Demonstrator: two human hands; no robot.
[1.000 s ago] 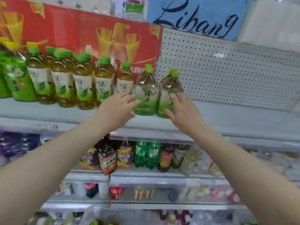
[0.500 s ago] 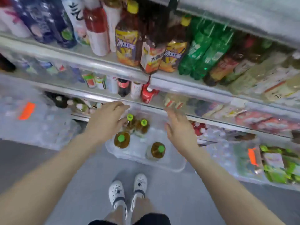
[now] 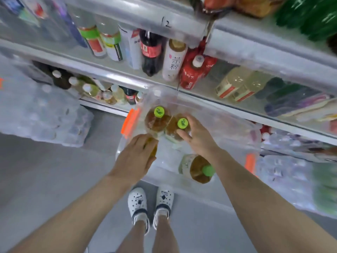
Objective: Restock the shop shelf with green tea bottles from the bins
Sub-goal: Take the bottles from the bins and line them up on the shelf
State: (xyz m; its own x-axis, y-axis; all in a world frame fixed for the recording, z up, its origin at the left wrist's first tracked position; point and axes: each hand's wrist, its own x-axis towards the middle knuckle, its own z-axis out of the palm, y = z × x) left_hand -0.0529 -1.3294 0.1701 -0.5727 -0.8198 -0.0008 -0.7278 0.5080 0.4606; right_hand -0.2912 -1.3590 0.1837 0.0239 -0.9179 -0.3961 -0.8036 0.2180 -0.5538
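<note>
A clear plastic bin (image 3: 237,128) with orange latches sits on the floor below the shelves and holds several green tea bottles. My left hand (image 3: 135,157) curls down over the top of one bottle (image 3: 154,149), hiding its cap. My right hand (image 3: 199,138) wraps thumb and fingers around the shoulder of a second bottle (image 3: 182,123), green cap showing. A third bottle (image 3: 159,111) stands upright just behind them. A fourth bottle (image 3: 197,168) leans in the bin's near part, under my right forearm.
Lower shelves (image 3: 237,99) packed with mixed drinks run across the top of the view. Shrink-wrapped water packs (image 3: 42,115) sit on the grey floor at left, more wrapped packs (image 3: 284,172) at right. My feet in white clogs (image 3: 151,203) stand just before the bin.
One second ago both hands were at the upper shelf beside two placed green tea bottles. The view then dropped to the floor bin, and both hands went down onto bottles inside it.
</note>
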